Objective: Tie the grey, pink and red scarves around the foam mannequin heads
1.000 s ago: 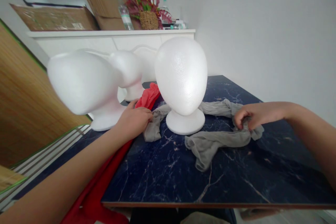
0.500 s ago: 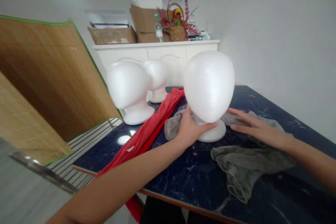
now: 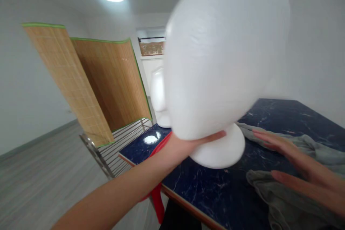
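Note:
A large white foam mannequin head (image 3: 226,54) fills the middle of the head view, close to me. My left hand (image 3: 198,142) is closed around its neck, thumb across the front, and most of the fingers are hidden behind it. To the right, my right hand (image 3: 299,165) has its fingers spread and holds nothing. It hovers above or touches grey mesh-like fabric; I cannot tell which. One darker grey piece (image 3: 285,201) lies under it, and a lighter grey piece (image 3: 309,145) lies behind it.
Another white mannequin head (image 3: 158,95) stands behind on the dark blue marbled table (image 3: 199,190). Red cloth (image 3: 158,201) hangs over the table's front edge. At left is a metal rack (image 3: 115,160) with a bamboo mat (image 3: 107,82). A cardboard box (image 3: 152,48) sits farther back.
The mannequin head has come much closer to me, with my left hand on its neck. My right hand has moved rightward, away from its base. The view has swung to the left and up.

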`<state>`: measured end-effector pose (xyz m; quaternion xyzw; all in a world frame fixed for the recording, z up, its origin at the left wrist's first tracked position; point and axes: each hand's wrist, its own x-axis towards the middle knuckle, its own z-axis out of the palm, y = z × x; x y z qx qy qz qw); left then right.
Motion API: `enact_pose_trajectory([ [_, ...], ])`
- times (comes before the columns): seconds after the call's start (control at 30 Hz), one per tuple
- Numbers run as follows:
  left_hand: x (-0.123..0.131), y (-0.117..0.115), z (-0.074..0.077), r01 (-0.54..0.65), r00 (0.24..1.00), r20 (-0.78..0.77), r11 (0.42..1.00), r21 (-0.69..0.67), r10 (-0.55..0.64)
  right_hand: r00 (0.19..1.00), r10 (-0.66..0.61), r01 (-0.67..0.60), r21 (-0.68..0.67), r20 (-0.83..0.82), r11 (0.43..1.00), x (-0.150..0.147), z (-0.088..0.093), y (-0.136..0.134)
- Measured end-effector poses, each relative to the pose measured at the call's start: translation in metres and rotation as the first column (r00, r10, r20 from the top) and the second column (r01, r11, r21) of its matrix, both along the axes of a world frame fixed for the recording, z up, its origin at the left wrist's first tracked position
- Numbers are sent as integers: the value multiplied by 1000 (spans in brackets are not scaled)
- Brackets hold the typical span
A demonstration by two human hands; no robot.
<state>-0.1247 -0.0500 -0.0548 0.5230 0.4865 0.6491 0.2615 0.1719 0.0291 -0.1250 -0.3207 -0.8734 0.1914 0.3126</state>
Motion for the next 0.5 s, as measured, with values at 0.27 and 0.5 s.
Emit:
enact_pose_trajectory([
  [0.27, -182, -69, 17, -306, 952, -25, 952, -4, 306, 997, 19, -25, 79, 76, 997, -3, -26, 5],
  [0.5, -255, -72, -40, -409, 912, -59, 890, -200, 406, 995, 38, -41, 30, 90, 999, -7, -41, 9],
])
